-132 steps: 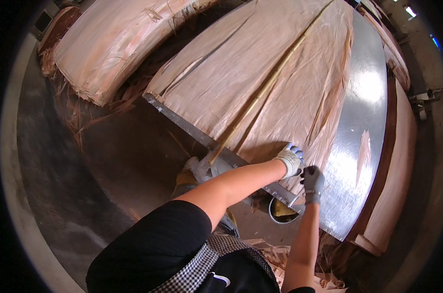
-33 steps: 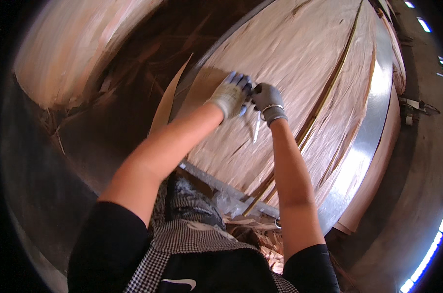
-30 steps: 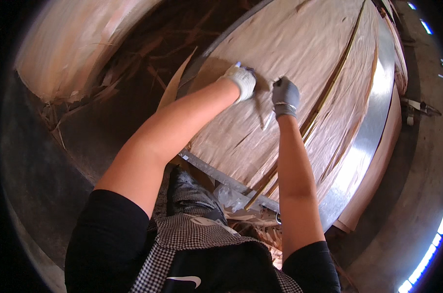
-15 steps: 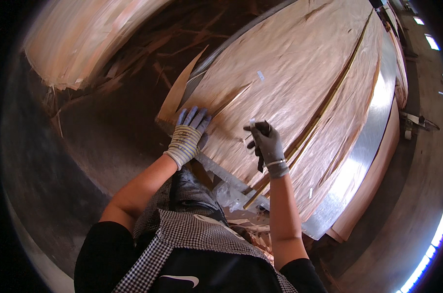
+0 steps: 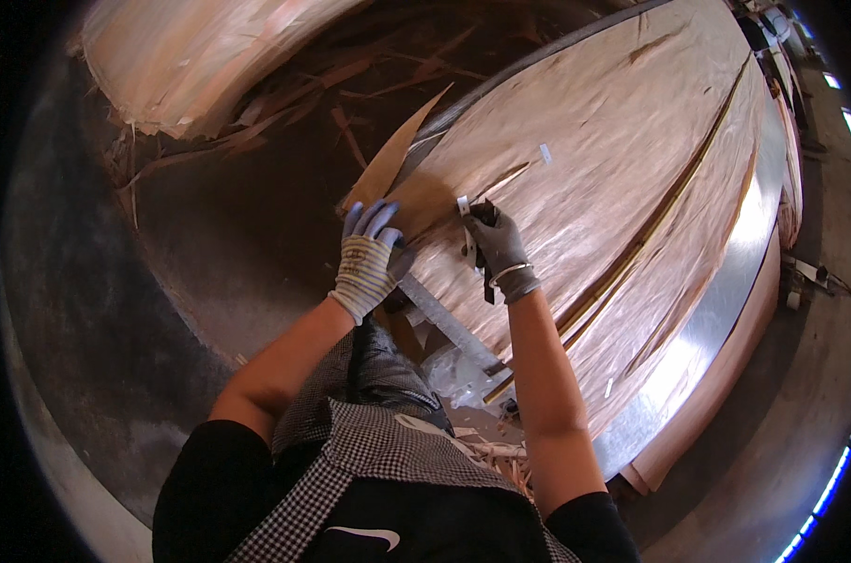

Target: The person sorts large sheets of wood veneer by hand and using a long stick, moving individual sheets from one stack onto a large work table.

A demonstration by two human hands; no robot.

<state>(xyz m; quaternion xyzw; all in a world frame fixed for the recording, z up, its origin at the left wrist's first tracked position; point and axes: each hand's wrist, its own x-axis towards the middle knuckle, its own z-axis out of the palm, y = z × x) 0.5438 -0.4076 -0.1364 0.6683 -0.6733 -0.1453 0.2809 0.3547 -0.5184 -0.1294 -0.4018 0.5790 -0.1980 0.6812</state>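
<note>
A large sheet of pale wood veneer [image 5: 594, 216] lies before me, with long dark splits running through it. My left hand [image 5: 369, 258], in a striped glove, rests on the veneer's near left corner with fingers stretched out. Beside it a pointed flap of veneer [image 5: 394, 155] sticks out past the left edge. My right hand [image 5: 502, 246], in a grey glove, pinches a small strip of white tape [image 5: 463, 205] just over the sheet, by the near end of a short split [image 5: 502, 180]. Something dark hangs below that palm; I cannot make it out.
Bits of white tape [image 5: 545, 153] stick to the veneer. Under it, a shiny metal surface [image 5: 669, 375] shows on the right. A veneer stack [image 5: 200, 56] stands at the far left, with scraps [image 5: 350, 75] on the floor beside it. Clear plastic [image 5: 453, 375] lies near my legs.
My right hand has moved left with the tape, closer to my left hand and the short split. The left hand stays on the corner. The whole view has shifted a little.
</note>
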